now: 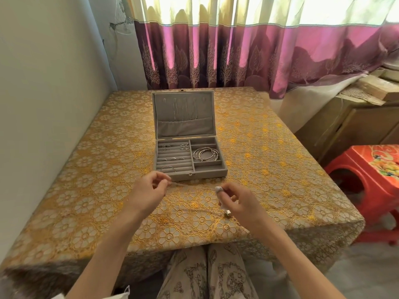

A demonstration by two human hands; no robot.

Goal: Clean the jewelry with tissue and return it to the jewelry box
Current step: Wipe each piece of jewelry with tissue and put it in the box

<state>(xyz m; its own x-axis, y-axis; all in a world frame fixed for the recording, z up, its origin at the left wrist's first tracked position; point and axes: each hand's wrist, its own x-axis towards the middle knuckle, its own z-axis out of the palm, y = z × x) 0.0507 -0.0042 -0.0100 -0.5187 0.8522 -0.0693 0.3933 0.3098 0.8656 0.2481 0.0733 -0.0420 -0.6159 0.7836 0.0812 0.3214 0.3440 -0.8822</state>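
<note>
Both hands busy: left hand [151,188] pinches one end of a thin chain [190,184], right hand [234,201] pinches tissue [218,189] round it, pendant [227,213] dangling below. Chain hangs taut above the surface [86,169], just before the open jewelry box [187,147]. Risk: hard pull snaps a link, or tissue snags.

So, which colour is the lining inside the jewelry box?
Grey, a soft velvet-like lining in the jewelry box; the head view shows it.

No legible text, label, brand, number or sign is visible on any surface in the head view.
</note>
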